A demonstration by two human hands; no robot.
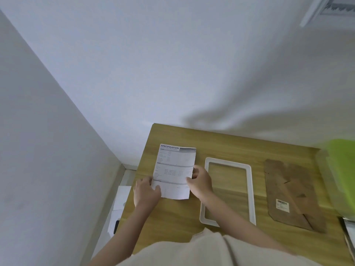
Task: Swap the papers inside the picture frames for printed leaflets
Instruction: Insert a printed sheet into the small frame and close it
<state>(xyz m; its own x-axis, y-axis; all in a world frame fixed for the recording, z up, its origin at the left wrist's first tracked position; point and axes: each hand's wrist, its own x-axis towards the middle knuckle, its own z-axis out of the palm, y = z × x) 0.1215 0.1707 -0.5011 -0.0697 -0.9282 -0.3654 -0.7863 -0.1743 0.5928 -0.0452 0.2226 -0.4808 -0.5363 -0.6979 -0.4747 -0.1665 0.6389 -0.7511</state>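
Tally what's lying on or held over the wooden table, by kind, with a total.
Printed leaflet, held by left hand and right hand: 1
White frame: 1
Brown backing board: 1
Green container: 1
Total: 4

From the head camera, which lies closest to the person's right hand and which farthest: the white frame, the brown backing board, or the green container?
From the right hand:
1. White frame, just to its right on the table.
2. Brown backing board, farther right, past the frame.
3. Green container, at the table's far right edge.
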